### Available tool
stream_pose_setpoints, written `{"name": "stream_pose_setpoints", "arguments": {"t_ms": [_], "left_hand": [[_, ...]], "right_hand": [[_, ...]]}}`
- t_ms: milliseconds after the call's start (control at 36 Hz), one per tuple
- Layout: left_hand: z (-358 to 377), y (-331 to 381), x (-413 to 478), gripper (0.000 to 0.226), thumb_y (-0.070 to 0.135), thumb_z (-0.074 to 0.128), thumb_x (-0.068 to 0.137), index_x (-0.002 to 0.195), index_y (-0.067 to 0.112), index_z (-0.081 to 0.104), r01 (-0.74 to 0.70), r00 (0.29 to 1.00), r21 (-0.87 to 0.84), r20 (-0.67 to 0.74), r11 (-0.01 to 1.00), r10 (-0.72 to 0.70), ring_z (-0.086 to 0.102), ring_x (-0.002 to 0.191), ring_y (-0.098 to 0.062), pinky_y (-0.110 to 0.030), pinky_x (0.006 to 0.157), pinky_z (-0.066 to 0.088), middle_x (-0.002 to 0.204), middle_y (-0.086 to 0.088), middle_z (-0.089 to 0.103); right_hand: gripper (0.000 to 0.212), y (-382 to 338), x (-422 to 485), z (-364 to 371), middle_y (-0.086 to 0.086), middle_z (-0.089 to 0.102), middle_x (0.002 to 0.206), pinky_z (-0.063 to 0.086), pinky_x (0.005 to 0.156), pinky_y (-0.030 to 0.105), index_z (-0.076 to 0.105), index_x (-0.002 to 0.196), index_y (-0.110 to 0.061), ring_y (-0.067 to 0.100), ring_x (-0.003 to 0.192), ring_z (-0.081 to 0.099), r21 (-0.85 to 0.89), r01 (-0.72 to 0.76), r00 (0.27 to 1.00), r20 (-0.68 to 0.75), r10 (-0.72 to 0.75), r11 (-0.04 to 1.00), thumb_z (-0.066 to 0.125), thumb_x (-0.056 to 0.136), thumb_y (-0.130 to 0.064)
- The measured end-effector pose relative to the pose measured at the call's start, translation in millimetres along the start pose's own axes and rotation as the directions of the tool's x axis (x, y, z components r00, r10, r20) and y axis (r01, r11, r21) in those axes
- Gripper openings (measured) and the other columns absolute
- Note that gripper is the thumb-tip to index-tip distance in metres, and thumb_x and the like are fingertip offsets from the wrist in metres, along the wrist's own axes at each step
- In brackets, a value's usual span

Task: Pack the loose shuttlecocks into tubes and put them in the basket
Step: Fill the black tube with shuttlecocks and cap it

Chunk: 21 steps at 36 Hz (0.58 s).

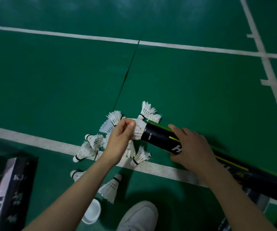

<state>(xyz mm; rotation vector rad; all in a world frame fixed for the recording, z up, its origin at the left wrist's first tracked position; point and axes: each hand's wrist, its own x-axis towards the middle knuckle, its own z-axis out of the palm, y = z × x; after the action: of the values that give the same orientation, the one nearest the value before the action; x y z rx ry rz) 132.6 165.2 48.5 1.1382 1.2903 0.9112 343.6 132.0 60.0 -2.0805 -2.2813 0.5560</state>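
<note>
My right hand (191, 145) grips a long black tube (159, 136) with green and yellow stripes, its open mouth pointing left. My left hand (121, 139) pinches a white feather shuttlecock (138, 130) whose skirt sits at the tube's mouth, partly inside. Several loose white shuttlecocks (87, 149) lie in a pile on the green court floor under and around my left hand, with others (147, 110) just beyond the tube and one (109, 189) near my forearm.
A white tube cap (92, 213) lies on the floor by my white shoe (139, 215). A dark boxed tube (6, 194) lies at the lower left beside something red. White court lines (159, 170) cross the floor. No basket shows in view.
</note>
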Motion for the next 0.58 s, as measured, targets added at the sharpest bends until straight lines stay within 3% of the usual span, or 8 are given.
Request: {"name": "stream_pose_setpoints", "arguments": {"t_ms": [111, 250, 361, 417, 500, 583], "left_hand": [[-8.0, 5.2, 1.2, 0.004, 0.014, 0.057, 0.091, 0.089, 0.012, 0.059, 0.042, 0.999, -0.073, 0.006, 0.996, -0.042, 0.049, 0.069, -0.01, -0.025, 0.067, 0.046, 0.075, 0.001, 0.052], [-5.8, 14.4, 3.7, 0.005, 0.009, 0.06, 0.088, 0.084, 0.012, 0.059, 0.091, 0.995, -0.139, 0.053, 0.986, -0.084, 0.047, 0.057, -0.003, -0.021, 0.059, 0.041, 0.062, 0.009, 0.052], [5.4, 15.9, -1.4, 0.006, 0.016, 0.065, 0.081, 0.084, 0.011, 0.061, 0.137, 0.985, -0.179, 0.126, 0.974, -0.115, 0.044, 0.067, -0.018, -0.027, 0.063, 0.037, 0.072, -0.003, 0.054], [10.8, 16.3, -4.0, 0.002, 0.012, 0.062, 0.084, 0.084, 0.01, 0.061, 0.161, 0.98, -0.194, 0.144, 0.968, -0.134, 0.046, 0.07, -0.021, -0.029, 0.065, 0.039, 0.075, -0.008, 0.056], [16.6, 18.3, -6.5, 0.012, 0.001, 0.051, 0.091, 0.084, 0.007, 0.059, 0.18, 0.976, -0.198, 0.155, 0.964, -0.15, 0.053, 0.064, -0.014, -0.025, 0.064, 0.044, 0.073, -0.006, 0.059], [21.4, 19.7, -10.4, 0.017, -0.001, 0.048, 0.092, 0.083, 0.007, 0.059, 0.202, 0.97, -0.227, 0.179, 0.953, -0.163, 0.047, 0.067, -0.016, -0.027, 0.065, 0.038, 0.074, -0.007, 0.058]], "right_hand": [[0.088, -0.7, -7.7, -2.5, -0.006, 0.046, 0.129, 0.035, 0.099, 0.034, 0.014, 0.147, -0.036, 0.018, 0.114, 0.045, -0.015, 0.032, 0.999, -0.006, -0.032, 0.999, 0.068, 0.077, -0.038], [0.086, -2.8, -16.1, -7.0, -0.006, 0.045, 0.131, 0.033, 0.1, 0.034, 0.017, 0.147, -0.035, 0.018, 0.116, 0.044, -0.014, 0.044, 0.997, -0.062, -0.045, 0.999, 0.067, 0.078, -0.037], [0.086, -3.2, -19.7, -8.0, -0.007, 0.044, 0.131, 0.033, 0.102, 0.034, 0.015, 0.147, -0.036, 0.016, 0.116, 0.044, -0.009, 0.046, 0.997, -0.053, -0.047, 0.999, 0.066, 0.078, -0.038], [0.087, -2.8, -20.9, -7.0, -0.007, 0.045, 0.131, 0.033, 0.102, 0.034, 0.015, 0.147, -0.036, 0.016, 0.116, 0.044, -0.002, 0.042, 0.998, -0.05, -0.042, 0.999, 0.067, 0.078, -0.038], [0.087, -1.6, -22.1, -6.4, -0.006, 0.045, 0.131, 0.033, 0.102, 0.034, 0.016, 0.148, -0.035, 0.017, 0.118, 0.044, -0.005, 0.033, 0.999, -0.042, -0.033, 0.999, 0.067, 0.078, -0.038], [0.088, 1.2, -23.1, -7.4, -0.008, 0.044, 0.133, 0.032, 0.102, 0.033, 0.015, 0.148, -0.035, 0.015, 0.119, 0.043, -0.019, 0.016, 0.998, -0.052, -0.017, 1.0, 0.068, 0.078, -0.037]]}}
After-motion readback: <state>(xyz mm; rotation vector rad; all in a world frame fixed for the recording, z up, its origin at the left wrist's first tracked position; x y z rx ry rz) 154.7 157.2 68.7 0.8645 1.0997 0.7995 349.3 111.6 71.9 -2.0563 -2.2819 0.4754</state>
